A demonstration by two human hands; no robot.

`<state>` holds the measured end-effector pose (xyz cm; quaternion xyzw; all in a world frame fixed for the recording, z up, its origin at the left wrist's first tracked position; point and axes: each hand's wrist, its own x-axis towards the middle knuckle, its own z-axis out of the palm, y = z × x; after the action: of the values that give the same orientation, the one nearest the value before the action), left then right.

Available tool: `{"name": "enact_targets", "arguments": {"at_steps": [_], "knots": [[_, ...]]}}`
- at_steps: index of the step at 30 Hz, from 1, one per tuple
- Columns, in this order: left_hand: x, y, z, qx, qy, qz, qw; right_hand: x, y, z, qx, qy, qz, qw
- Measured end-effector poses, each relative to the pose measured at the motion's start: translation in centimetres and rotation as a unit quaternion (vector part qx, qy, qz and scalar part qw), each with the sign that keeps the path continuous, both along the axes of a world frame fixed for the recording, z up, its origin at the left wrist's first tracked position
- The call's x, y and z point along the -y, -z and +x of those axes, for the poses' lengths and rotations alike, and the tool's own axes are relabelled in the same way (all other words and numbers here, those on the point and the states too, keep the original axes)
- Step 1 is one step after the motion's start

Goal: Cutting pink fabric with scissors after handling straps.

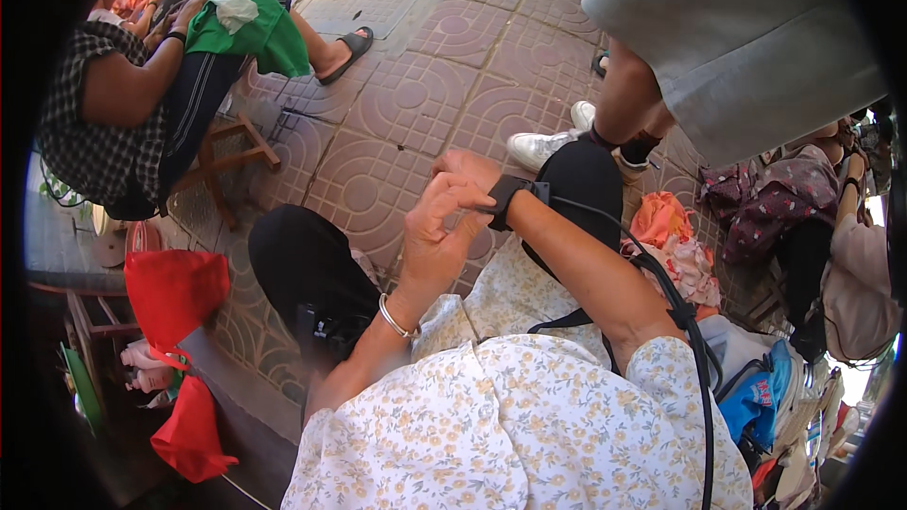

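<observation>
My left hand [435,231], with a silver bangle [397,318] on its wrist, is raised in front of my lap. Its thumb and fingers close in a pinch at the edge of a black wristband [506,200] worn on my right wrist. A small dark device [539,191] sits on that band, and a black cable [652,260] runs from it along my right forearm. Just beyond the left hand, my right hand [468,170] is bent at the wrist. The left hand covers part of it, so its fingers are mostly hidden.
On the left sits a person with a green cloth [250,26] across the lap. Red bags [177,297] hang by a low table. A person in a grey skirt [746,57] stands close at front right. Pink and orange fabric [671,246] and a blue bag [759,392] lie at my right.
</observation>
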<state>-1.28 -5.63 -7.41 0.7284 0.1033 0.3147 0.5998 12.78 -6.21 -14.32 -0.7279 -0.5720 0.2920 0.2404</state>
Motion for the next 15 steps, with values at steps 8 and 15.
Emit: {"name": "enact_targets", "arguments": {"at_steps": [8, 15], "knots": [[0.4, 1.3, 0.0, -0.015, -0.032, 0.181, 0.983, -0.8, -0.4, 0.1, -0.102, 0.052, -0.009, 0.993], [1.3, 1.7, 0.6, 0.018, -0.105, 0.322, 0.941, -1.0, -2.6, 0.4, -0.325, 0.217, -0.018, 0.921]]}}
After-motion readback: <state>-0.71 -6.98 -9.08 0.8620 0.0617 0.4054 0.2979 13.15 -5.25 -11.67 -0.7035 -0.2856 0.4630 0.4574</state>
